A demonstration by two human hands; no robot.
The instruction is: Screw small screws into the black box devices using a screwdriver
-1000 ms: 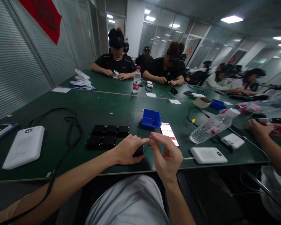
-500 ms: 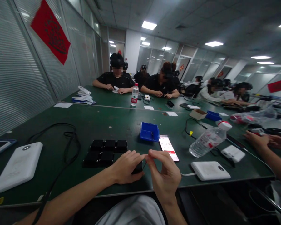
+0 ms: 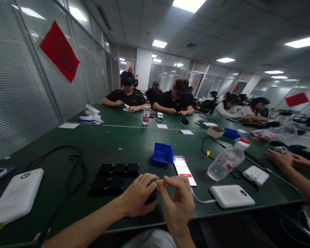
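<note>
My left hand (image 3: 138,194) is wrapped round a small black block (image 3: 151,196) near the table's front edge. Close against it, my right hand (image 3: 177,199) pinches a thin dark piece, too small to name, at the block's right side. Left of my hands lie several black blocks (image 3: 113,183) in two rows, with small shiny bits at their corners. Beyond my hands sits a blue tray (image 3: 162,153) with small dark bits inside. A lit phone (image 3: 185,172) lies just right of the tray.
White power banks (image 3: 232,196) lie on the green table (image 3: 93,137) at both sides. A water bottle (image 3: 226,160) leans at the right, near another person's hands (image 3: 286,159). A black cable (image 3: 80,165) curls at the left. People sit across the table.
The view has tilted up, so the table and objects appear lower. My hands keep nearly the same pose together at the black block.
</note>
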